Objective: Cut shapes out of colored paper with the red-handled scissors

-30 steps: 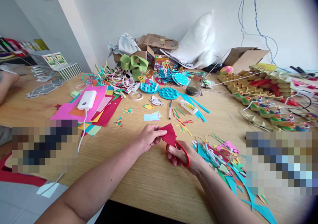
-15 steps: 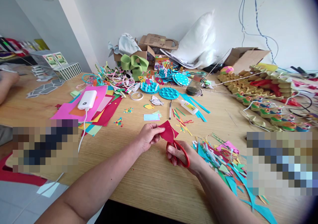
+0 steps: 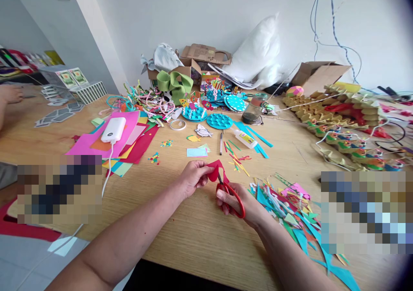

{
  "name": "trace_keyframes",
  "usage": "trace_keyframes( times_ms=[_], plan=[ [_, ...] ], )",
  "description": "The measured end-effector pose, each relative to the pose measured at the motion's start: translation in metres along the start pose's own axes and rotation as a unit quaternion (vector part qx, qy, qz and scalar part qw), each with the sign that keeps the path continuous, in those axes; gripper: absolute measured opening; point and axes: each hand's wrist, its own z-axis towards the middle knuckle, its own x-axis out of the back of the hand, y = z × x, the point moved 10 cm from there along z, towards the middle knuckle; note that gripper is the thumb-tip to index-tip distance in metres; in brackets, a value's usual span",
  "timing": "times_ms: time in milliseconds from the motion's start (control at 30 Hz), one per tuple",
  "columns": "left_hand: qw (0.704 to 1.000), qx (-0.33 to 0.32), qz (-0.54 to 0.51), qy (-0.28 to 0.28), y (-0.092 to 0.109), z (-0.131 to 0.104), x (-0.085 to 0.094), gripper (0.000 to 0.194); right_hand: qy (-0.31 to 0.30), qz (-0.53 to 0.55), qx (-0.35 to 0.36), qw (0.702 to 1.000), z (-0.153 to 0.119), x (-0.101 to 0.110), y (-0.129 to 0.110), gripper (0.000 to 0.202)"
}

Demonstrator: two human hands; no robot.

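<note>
Between thumb and fingers, my left hand pinches a small piece of red paper above the table. My right hand is closed around the red handles of a pair of scissors. Their blades reach up into the paper, and a cut strip hangs off to the right of them. Beyond my hands lie a pale blue paper rectangle, a yellow paper fish, a white fish cutout, a pen and a glue bottle.
Paper scraps are heaped beside my right forearm. On the left, a white power bank with a cable rests on coloured sheets. Painted egg cartons stand at the right. Another person's hand shows at the far left.
The scissor blades have cut further into the red paper, which now splits into a curved part and a strip. The other person's hand at far left has shifted.
</note>
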Motion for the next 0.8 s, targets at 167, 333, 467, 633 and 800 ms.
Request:
trace_keyframes(
  times_ms=[167,333,467,633,800],
  plan=[
    [1.000,-0.002,0.020,0.005,0.0005,-0.0010,0.0002,0.024,0.012,0.003,-0.005,1.000,-0.0006,0.0019,-0.0013,0.046],
    [0.999,-0.015,0.038,0.004,0.0024,-0.0023,-0.0001,0.025,0.019,0.003,-0.016,1.000,-0.0021,0.0027,-0.0026,0.049],
    [0.999,-0.027,0.044,-0.005,0.0020,-0.0017,-0.0006,0.025,0.003,0.023,-0.010,1.000,-0.0007,-0.0005,-0.0033,0.050],
    [0.998,-0.031,0.058,-0.009,0.0011,-0.0017,-0.0008,0.026,-0.012,0.018,-0.024,0.999,0.0017,-0.0023,0.0024,0.046],
    [0.997,-0.032,0.064,-0.019,-0.0001,-0.0013,-0.0027,0.027,-0.004,0.035,-0.025,0.999,0.0024,-0.0009,0.0046,0.044]
  ],
)
